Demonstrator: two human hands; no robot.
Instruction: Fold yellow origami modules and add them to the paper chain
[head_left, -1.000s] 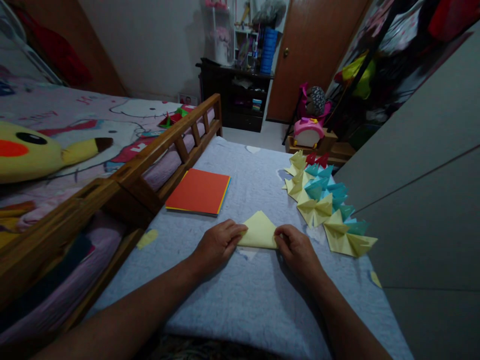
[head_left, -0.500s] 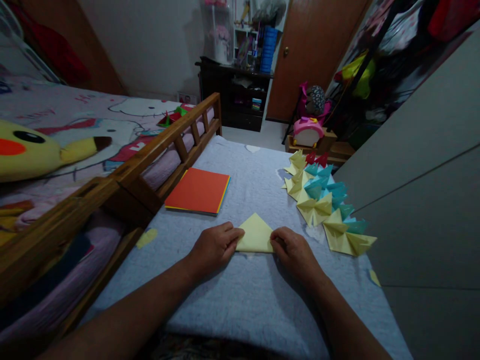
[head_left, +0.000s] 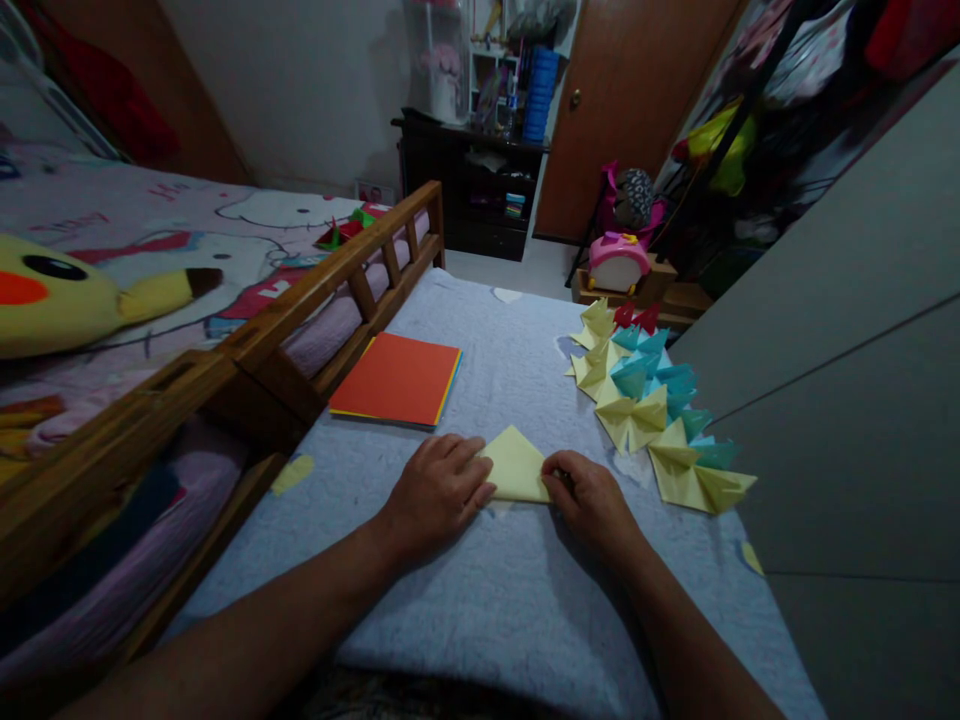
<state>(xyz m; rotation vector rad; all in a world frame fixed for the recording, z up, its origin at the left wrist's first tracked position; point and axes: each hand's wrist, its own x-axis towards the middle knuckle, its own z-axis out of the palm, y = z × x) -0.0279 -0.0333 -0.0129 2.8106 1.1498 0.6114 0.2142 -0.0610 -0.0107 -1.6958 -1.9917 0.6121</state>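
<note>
A pale yellow sheet of origami paper [head_left: 516, 468], folded to a triangular point at the top, lies on the cloth-covered surface in front of me. My left hand [head_left: 441, 490] rests flat over its left end, fingers stretched and thumb apart along the lower edge. At the right corner, my right hand [head_left: 589, 500] pinches the paper between thumb and curled fingers. The paper's two side corners are hidden under my fingers.
A stack of coloured paper [head_left: 399, 380], orange on top, lies to the left. Folded yellow pieces [head_left: 631, 415] and teal pieces [head_left: 649, 360] stand in rows at the right. A wooden bed rail [head_left: 330, 270] borders the left side, a pale cabinet [head_left: 847, 400] the right.
My left hand has opened from a pinch at the left corner and flattened, sliding slightly right over the paper. The right hand keeps its hold in nearly the same place.
</note>
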